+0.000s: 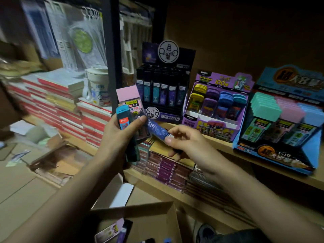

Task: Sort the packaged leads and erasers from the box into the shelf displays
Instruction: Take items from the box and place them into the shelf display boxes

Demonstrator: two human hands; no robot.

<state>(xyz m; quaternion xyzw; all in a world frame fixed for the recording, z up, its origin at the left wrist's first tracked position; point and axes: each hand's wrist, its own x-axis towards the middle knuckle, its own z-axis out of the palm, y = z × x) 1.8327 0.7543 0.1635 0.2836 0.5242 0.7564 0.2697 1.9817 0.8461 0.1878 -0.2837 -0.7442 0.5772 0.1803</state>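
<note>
My left hand [121,137] grips a fan of lead packs: a pink-topped 0.7 pack [128,98] and a blue-capped pack [123,118], with a dark one below. My right hand [184,144] pinches the end of a blue patterned lead pack [157,131] that still touches the left hand's bundle. On the shelf stand a black-purple display [163,92] of lead tubes, a purple display [217,109] with yellow, purple and blue cases, and a blue display [284,123] of mint, pink and blue packs. The cardboard box [154,218] lies open below, with a few packs inside.
Stacks of red-edged notebooks [57,106] and a white mug [98,85] fill the left shelf behind a black upright post [112,55]. Purple packets [166,169] lie stacked on the lower shelf. Flattened cardboard [22,181] covers the floor at left.
</note>
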